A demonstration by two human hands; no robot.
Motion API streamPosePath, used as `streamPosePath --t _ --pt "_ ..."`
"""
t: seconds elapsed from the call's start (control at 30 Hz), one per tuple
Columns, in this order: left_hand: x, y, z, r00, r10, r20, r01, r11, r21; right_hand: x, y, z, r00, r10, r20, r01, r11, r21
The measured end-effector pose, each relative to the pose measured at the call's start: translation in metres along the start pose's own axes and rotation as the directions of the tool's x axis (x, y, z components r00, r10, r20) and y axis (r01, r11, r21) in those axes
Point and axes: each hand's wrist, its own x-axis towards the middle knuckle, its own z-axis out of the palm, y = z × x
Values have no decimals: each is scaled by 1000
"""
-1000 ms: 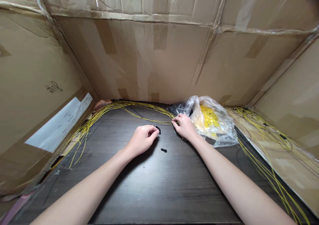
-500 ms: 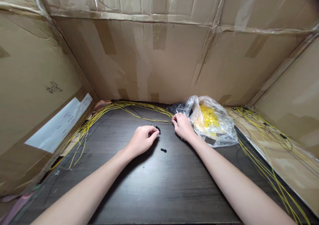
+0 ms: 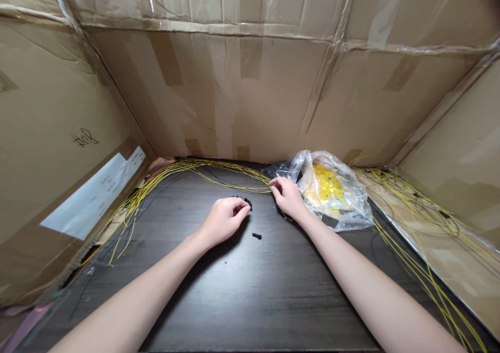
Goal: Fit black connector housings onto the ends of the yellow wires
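My left hand (image 3: 225,218) is closed in a pinch at a small black plastic piece (image 3: 248,202), which shows at the fingertips; more black bits are partly hidden behind the knuckles. A second black plastic piece (image 3: 257,236) lies loose on the dark tabletop, nearer to me. To the right, the fingers of my right hand (image 3: 287,195) are bent and closed on the ends of a bundle of thin yellow wires (image 3: 234,166). How many wires they grip is hidden. The bundle arches along the back of the table and down its left side.
A clear plastic bag (image 3: 357,202) with small yellow parts stands just right of my right hand, beside a dark bag (image 3: 278,169). More yellow wires (image 3: 429,285) run down the right edge. Cardboard walls (image 3: 250,98) enclose the table's back and sides.
My right hand has shifted very slightly at the wire ends, its fingers a little differently bent. The left hand and the black pieces look almost unmoved.
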Motion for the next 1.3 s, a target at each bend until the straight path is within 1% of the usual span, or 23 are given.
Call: streamPosePath --t 0.2,0.33,0.4,0.5,0.6,0.67,0.73,0.8,0.87,0.9,0.93,1.0,1.07,1.13,1.23,1.3 --pt "0 0 0 1000 -5 10 5 1000 3 0 2 1 1000 19 18 -20 999 43" --pt "0 0 0 1000 -10 18 10 1000 5 0 3 1 1000 8 8 -8 997 72" --pt "1 0 1 1000 -15 19 15 1000 2 0 3 -1 1000 -4 -23 6 996 87" --pt "0 0 0 999 -39 11 39 999 -27 0 -3 -6 991 -47 -123 62 991 119" --pt "0 3 -2 996 -84 3 84 986 -143 -2 -19 -15 966 -139 -219 179 968 176" --pt "0 5 -3 996 -92 16 93 962 -257 -6 -36 -21 947 -210 -243 260 945 198" --pt "1 4 -3 996 -77 40 86 924 -371 -11 -54 -25 926 -301 -226 345 918 194" --pt "3 0 -2 997 -65 46 79 878 -473 -16 -69 -28 896 -398 -196 430 889 159" --pt "6 -6 -2 996 -86 21 83 826 -558 -20 -78 -29 866 -463 -190 490 863 127" --pt "8 -10 -3 993 -122 0 98 797 -595 -21 -80 -30 857 -474 -203 502 857 119" --pt "10 -13 -4 986 -167 -25 115 769 -629 -21 -80 -30 854 -469 -225 502 857 120" --pt "14 -21 -9 960 -272 -64 153 703 -695 -20 -75 -30 860 -415 -296 469 873 137" --pt "18 -29 -15 923 -377 -75 192 620 -761 -16 -67 -30 864 -326 -383 411 897 162" --pt "22 -37 -22 884 -463 -65 206 511 -835 -12 -57 -31 856 -224 -466 338 925 176" --pt "27 -52 -30 834 -550 -48 191 370 -909 -5 -41 -35 816 -66 -574 202 963 178" --pt "29 -60 -35 824 -566 -33 165 294 -941 -1 -30 -38 770 27 -638 120 975 186"
